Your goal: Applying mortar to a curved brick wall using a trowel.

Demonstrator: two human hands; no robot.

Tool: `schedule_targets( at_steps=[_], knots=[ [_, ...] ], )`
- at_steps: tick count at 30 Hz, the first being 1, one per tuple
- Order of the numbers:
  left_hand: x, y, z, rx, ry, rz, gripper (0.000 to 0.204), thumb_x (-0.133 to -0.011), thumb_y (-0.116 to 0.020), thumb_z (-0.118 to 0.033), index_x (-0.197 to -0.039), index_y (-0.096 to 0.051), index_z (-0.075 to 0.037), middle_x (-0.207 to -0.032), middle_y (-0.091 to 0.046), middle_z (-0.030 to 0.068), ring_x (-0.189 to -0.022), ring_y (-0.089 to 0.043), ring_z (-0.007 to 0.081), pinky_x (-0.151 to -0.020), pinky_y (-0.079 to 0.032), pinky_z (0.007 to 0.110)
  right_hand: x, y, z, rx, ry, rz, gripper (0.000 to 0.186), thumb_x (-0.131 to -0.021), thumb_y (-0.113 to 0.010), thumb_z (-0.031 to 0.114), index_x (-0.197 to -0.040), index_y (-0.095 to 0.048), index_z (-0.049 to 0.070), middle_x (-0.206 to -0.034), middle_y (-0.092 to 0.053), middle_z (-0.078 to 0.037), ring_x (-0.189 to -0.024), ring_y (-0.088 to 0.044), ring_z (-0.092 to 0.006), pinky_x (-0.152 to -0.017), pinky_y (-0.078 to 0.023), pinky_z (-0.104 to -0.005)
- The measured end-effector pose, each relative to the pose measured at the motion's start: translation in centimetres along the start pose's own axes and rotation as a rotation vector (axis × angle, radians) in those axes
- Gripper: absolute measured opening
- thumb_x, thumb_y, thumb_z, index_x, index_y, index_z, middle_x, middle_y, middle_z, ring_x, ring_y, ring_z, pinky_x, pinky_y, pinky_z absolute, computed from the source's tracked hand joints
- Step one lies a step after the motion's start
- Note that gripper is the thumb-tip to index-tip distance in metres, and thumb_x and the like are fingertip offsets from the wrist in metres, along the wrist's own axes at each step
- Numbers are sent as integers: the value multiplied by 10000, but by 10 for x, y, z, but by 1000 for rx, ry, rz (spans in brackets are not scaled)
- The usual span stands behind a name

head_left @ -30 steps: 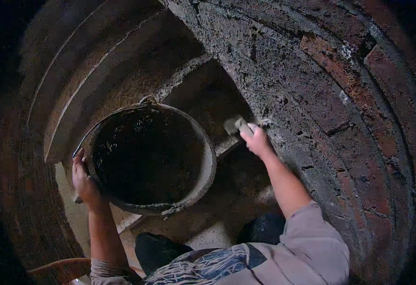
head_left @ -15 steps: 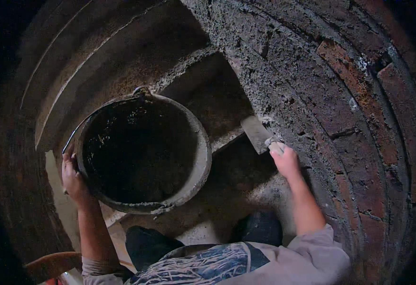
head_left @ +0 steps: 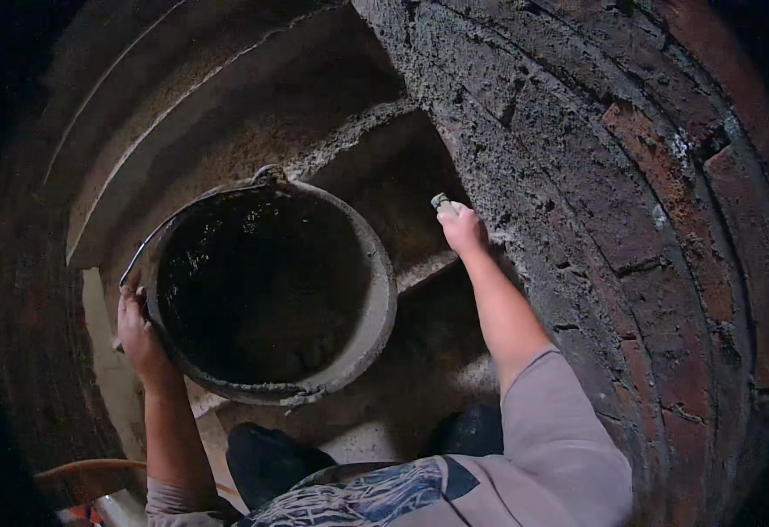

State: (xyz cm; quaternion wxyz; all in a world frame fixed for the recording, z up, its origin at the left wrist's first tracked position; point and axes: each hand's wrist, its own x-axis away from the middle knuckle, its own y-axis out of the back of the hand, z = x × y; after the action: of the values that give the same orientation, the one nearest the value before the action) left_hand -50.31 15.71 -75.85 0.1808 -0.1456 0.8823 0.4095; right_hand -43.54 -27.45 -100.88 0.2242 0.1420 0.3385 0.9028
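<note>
My left hand point(head_left: 139, 329) has its fingers wrapped round the thin metal handle point(head_left: 152, 241) of a large, mortar-crusted bucket point(head_left: 376, 307) with a dark wet interior. My right hand point(head_left: 462, 228) grips the pale handle of a trowel point(head_left: 444, 205) right of the bucket's rim, beside the rough mortar on the brickwork point(head_left: 499, 167). The trowel's blade is hidden behind the hand or against the dark background.
Rows of brick with grey joints point(head_left: 665, 290) curve down the right side. Dark steps or ledges point(head_left: 156, 97) lie beyond the bucket. My legs point(head_left: 275, 461) are below, and a curved brown object point(head_left: 86, 470) is at the lower left.
My right hand has moved up and to the left from half a second ago, and the trowel blade that showed then is out of sight. My left hand stays on the bucket handle.
</note>
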Motion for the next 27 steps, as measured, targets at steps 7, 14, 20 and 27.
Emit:
schedule_targets(
  at_steps=[7,14,20,27],
  knots=[
    [-3,0,-23,200,128,48,399,-961,-297,-201,-1215,-488,40,-1128,-548,165,-964,-534,235,-841,-396,316,-6,-11,-1,-52,2,-41,415,-761,-601,374,-1093,-633,126,-925,-666,-133,-792,-611,-352,-662,-472,-399],
    [-10,-14,-22,80,168,-24,405,-977,-301,-237,-1212,-500,25,-1040,-575,137,-892,-538,203,-801,-399,289,23,5,10,-257,120,-195,388,-711,-684,176,-1065,-623,30,-874,-667,-149,-747,-627,-301,-635,-493,-351],
    [-15,-23,-38,278,335,-36,399,-987,-317,-268,-1195,-526,1,-995,-574,102,-841,-525,166,-764,-401,269,83,60,25,-3,644,-342,424,-712,-670,117,-1125,-596,58,-813,-645,-111,-678,-601,-289,-592,-481,-354],
    [-15,-30,-48,306,311,-53,396,-988,-334,-284,-1191,-535,-10,-952,-577,83,-802,-518,146,-746,-406,266,125,73,50,111,822,-187,417,-735,-648,140,-1142,-579,83,-733,-603,-78,-597,-552,-260,-544,-455,-355]
  ],
)
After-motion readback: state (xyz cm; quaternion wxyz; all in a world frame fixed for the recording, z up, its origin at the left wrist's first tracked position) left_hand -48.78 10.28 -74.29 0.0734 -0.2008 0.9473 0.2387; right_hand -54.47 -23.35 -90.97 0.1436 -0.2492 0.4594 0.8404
